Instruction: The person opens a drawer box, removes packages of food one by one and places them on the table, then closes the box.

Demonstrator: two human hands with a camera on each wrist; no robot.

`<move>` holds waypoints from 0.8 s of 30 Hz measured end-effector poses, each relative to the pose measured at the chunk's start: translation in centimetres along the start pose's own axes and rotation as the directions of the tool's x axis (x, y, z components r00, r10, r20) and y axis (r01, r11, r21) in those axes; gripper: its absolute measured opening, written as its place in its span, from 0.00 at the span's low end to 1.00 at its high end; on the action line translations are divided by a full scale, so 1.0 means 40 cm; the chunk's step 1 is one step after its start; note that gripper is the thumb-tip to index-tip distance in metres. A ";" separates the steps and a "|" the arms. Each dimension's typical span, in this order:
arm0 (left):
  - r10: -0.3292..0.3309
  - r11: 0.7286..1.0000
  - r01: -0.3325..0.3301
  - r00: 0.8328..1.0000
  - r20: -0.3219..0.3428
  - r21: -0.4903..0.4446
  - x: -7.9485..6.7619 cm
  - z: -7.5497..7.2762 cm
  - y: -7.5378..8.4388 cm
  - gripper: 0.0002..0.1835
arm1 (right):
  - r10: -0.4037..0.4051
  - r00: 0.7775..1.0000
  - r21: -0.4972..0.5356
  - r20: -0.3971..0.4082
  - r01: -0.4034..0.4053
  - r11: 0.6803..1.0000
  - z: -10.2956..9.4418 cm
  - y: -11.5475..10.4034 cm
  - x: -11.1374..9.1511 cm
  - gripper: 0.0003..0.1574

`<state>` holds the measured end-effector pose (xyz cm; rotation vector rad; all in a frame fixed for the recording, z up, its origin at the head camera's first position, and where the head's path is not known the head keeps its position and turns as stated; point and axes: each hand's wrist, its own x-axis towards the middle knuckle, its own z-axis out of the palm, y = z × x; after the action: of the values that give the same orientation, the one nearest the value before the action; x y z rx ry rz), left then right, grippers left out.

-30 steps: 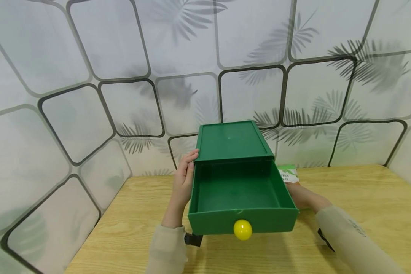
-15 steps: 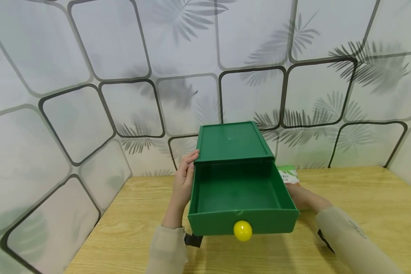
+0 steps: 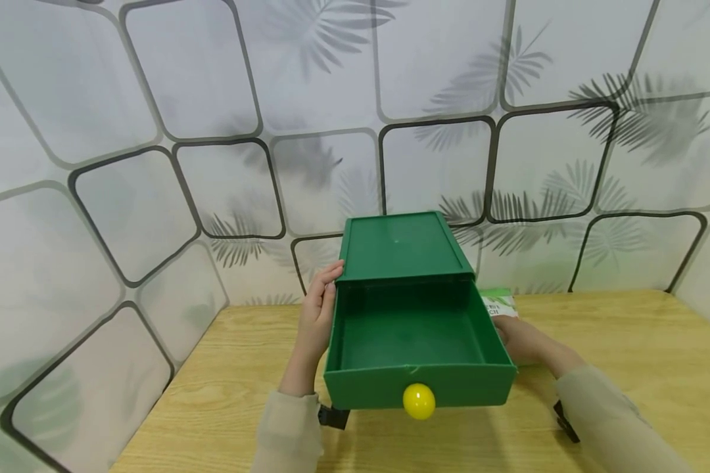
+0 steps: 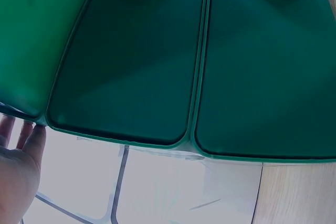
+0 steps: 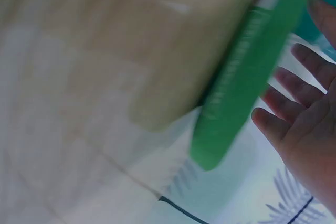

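A green drawer unit [image 3: 399, 249] stands in the middle of the table with its top drawer [image 3: 369, 389] pulled out, a yellow knob [image 3: 419, 401] on its front. Nothing lies inside that drawer. My left hand [image 3: 315, 318] rests on the unit's left side, fingers extended near the top edge. Two lower drawer fronts [image 4: 131, 61], each with a yellow knob, show in the left wrist view. To the right of the unit, my right hand [image 3: 526, 338] is beside a green and white package [image 3: 499, 302]. In the right wrist view its fingers stretch out alongside the package's green side [image 5: 231, 93].
The wooden table [image 3: 231, 381] carries the unit and the package. A patterned wall covering [image 3: 331, 177] with dark outlines and leaf prints rises behind and at the left. Black wrist straps show at both sleeves.
My right hand and forearm have shifted slightly to the right. The left hand, the drawer and the package stay where they were; the head view has drifted slightly.
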<state>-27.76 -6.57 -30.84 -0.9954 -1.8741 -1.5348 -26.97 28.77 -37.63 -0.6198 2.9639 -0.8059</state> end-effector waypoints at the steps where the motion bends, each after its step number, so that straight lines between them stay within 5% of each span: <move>1: 0.001 1.000 -0.001 1.000 -0.001 0.001 0.000 0.001 0.001 0.16 | 0.000 1.000 -0.004 -0.023 0.000 1.000 -0.005 -0.006 -0.002 0.22; 6: 0.012 1.000 -0.012 1.000 -0.007 0.008 0.001 0.002 0.002 0.16 | 0.002 0.993 -0.006 -0.117 -0.003 1.000 -0.046 -0.052 -0.007 0.31; 18: 0.029 1.000 -0.029 1.000 -0.009 0.006 -0.001 0.003 -0.006 0.16 | -0.054 0.950 -0.069 -0.308 0.034 0.997 -0.127 -0.190 -0.049 0.30; 24: 0.026 1.000 -0.026 1.000 -0.006 0.002 -0.001 0.004 -0.008 0.16 | -0.087 0.903 -0.072 -0.420 0.062 0.995 -0.140 -0.239 -0.069 0.31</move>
<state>-28.00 -6.45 -31.10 -1.0090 -1.8513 -1.5196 -21.48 24.99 -28.36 -0.6352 3.3825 -0.9779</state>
